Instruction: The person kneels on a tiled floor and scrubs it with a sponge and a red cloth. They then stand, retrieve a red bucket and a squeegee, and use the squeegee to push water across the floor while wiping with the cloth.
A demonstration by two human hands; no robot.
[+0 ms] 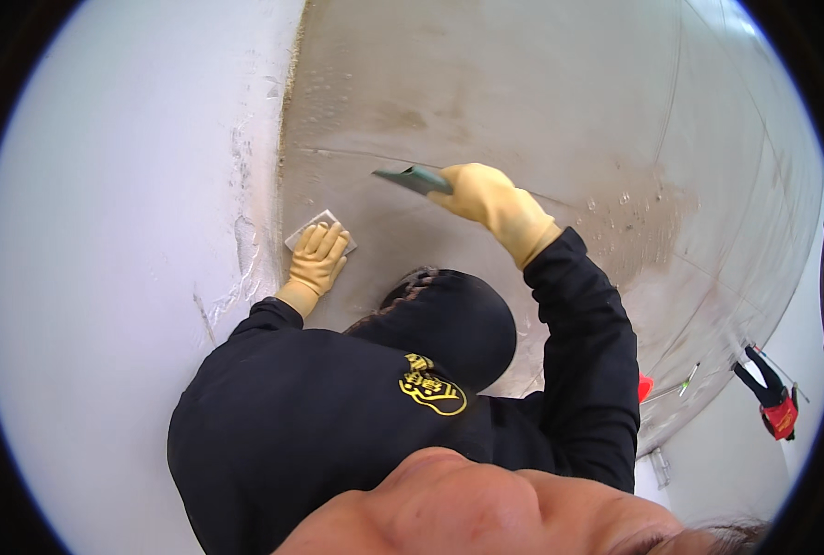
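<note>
My left hand (315, 259), in a yellow rubber glove, is laid over a white square pad (351, 244). The pad rests on the wet, dirty floor close to the wall, its corners showing around my fingers. In my right hand (495, 202), gloved the same way, is a dark green tool (415, 178) with a tapered end, perhaps a scraper. It is held above the floor and points to the left; the grip end is hidden inside the glove. Brown grime and wet smears cover the floor (486, 92) around both hands.
A white wall (134, 166) runs along my left, splashed near its base, with a grimy edge where it meets the floor. My bent knee (467, 324) is between my arms. Far right, a person in a red top (780, 416) stands near a red object (646, 386).
</note>
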